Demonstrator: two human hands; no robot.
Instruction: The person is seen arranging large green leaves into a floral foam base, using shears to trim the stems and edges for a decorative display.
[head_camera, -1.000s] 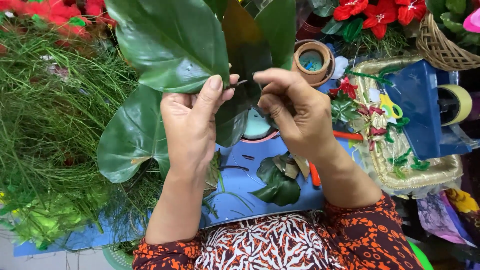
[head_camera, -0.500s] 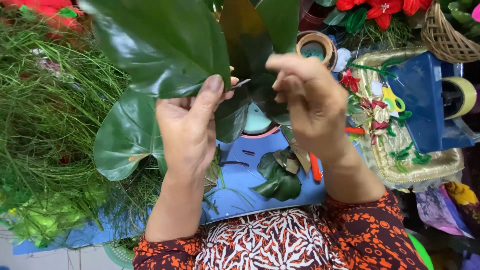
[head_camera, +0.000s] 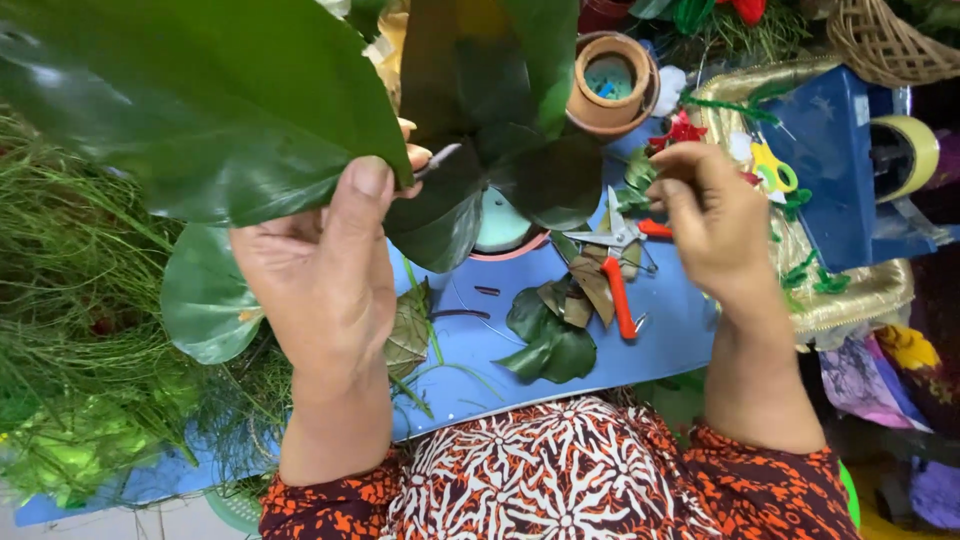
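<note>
On the right side stands a dark blue box-shaped paper bag (head_camera: 835, 170) with small pale stars on it, resting on a shiny gold tray (head_camera: 860, 295). No labels, signs or screens can be seen anywhere else.

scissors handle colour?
Orange-red handles on the scissors, lying on the blue board; head view.

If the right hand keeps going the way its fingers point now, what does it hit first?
The right hand points up and left, toward the scissors. Those look first in line, with the clay pot farther on; depth is unclear, so it might pass above them.
</note>
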